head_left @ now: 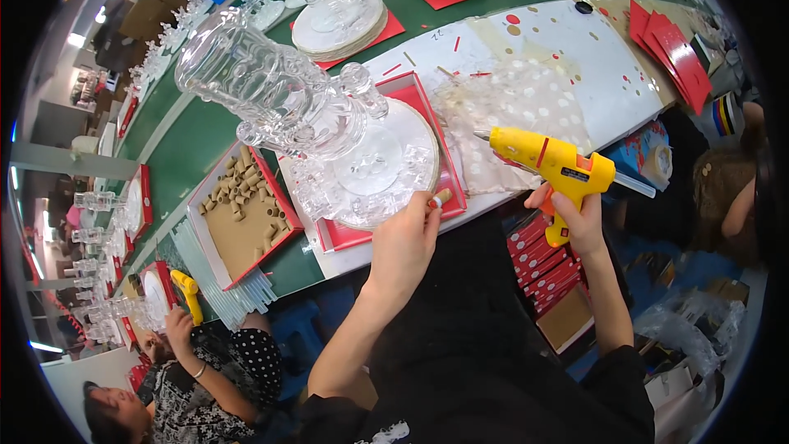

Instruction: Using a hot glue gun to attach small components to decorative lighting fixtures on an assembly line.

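Observation:
In my left hand (401, 245) a short brown cardboard tube (445, 196) is pinched between the fingertips, at the near right edge of a red tray (339, 237). My right hand (578, 222) grips a yellow hot glue gun (546, 158) by its handle. Its nozzle points left, toward the tray, and a clear glue stick (634, 184) sticks out of its back. A round white base (353, 173) rests in the tray. On it is a large transparent figure (267, 86), leaning to the upper left in this view, with small clear pieces around its foot.
Left of the tray, a shallow box (238, 234) holds many cardboard tubes, with loose glue sticks (205, 247) beside it. Stacked white discs (341, 20) line the far side. Red cards (674, 57) lie at the far right. A co-worker (181, 378) sits at the lower left.

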A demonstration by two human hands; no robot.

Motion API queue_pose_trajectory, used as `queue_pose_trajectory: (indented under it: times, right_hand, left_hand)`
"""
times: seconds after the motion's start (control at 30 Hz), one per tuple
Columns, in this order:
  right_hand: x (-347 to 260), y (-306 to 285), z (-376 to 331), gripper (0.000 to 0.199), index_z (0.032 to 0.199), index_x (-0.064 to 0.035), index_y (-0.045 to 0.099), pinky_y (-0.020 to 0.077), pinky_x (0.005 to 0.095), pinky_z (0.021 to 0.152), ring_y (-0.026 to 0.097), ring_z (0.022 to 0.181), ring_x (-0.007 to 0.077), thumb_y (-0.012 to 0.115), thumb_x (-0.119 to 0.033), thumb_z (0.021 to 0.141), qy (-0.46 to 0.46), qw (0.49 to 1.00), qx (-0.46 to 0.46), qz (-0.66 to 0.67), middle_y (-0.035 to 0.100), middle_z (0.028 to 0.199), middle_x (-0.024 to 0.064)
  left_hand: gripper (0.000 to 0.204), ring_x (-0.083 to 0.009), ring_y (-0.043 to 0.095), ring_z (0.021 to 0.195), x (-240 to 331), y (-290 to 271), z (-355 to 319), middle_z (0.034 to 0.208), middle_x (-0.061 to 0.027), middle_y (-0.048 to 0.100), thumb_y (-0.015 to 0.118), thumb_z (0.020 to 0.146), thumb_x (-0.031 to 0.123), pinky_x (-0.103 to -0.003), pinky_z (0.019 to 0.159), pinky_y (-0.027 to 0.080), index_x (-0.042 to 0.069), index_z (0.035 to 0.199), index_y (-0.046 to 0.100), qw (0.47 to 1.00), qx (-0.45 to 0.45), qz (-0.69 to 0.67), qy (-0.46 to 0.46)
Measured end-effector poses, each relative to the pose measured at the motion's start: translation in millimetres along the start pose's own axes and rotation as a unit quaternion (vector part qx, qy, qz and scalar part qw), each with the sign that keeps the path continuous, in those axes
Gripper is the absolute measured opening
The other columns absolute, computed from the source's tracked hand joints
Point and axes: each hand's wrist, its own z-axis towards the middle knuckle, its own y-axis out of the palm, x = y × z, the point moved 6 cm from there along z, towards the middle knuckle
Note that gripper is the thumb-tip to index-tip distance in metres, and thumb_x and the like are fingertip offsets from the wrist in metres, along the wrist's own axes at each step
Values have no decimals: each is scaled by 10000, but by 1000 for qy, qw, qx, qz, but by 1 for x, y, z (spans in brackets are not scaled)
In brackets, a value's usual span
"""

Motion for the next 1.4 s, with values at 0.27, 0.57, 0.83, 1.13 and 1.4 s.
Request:
queue_pose_trajectory:
  times: [0.27, 0.57, 0.83, 1.13, 1.4]
  right_hand:
    - [6, 4, -1, 394, 1245, -15, 465, 477, 218, 576, 636, 761, 142, 564, -171, 898, 1, 1000, -13, -8, 658, 866, 116]
    - [16, -6, -9, 390, 1239, -22, 466, 513, 193, 590, 664, 833, 144, 581, -138, 884, 31, 999, -12, 0, 659, 917, 103]
    - [19, -6, -7, 392, 1243, -17, 471, 493, 207, 579, 652, 803, 138, 574, -154, 891, 35, 999, -7, -16, 661, 879, 95]
    - [18, 10, 12, 358, 1231, -21, 488, 485, 206, 587, 651, 812, 133, 564, -134, 899, 23, 999, -13, -19, 668, 876, 84]
    - [30, 4, 61, 314, 1170, 18, 504, 491, 233, 629, 623, 742, 115, 568, -138, 904, -13, 998, 57, -9, 679, 897, 116]
  left_hand:
    - [61, -370, 641, 646, 17, 7, 5, 734, -169, 632, 571, 852, 42, -436, 557, 515, 17, 895, 536, 985, -58, 158, 47]
    - [79, -371, 650, 654, 19, 13, 14, 739, -181, 632, 563, 787, -15, -443, 561, 524, 14, 846, 519, 976, -104, 181, 58]
    - [28, -391, 637, 688, 10, 19, 19, 711, -184, 645, 566, 835, 54, -475, 611, 497, 26, 837, 569, 978, -137, 150, 43]
    - [112, -342, 654, 635, 19, 20, 14, 696, -154, 617, 587, 746, -13, -426, 538, 521, 33, 826, 522, 972, -114, 186, 88]
    - [90, -303, 646, 596, 7, 26, 3, 713, -122, 594, 607, 791, 32, -377, 496, 515, 38, 830, 527, 971, -75, 186, 132]
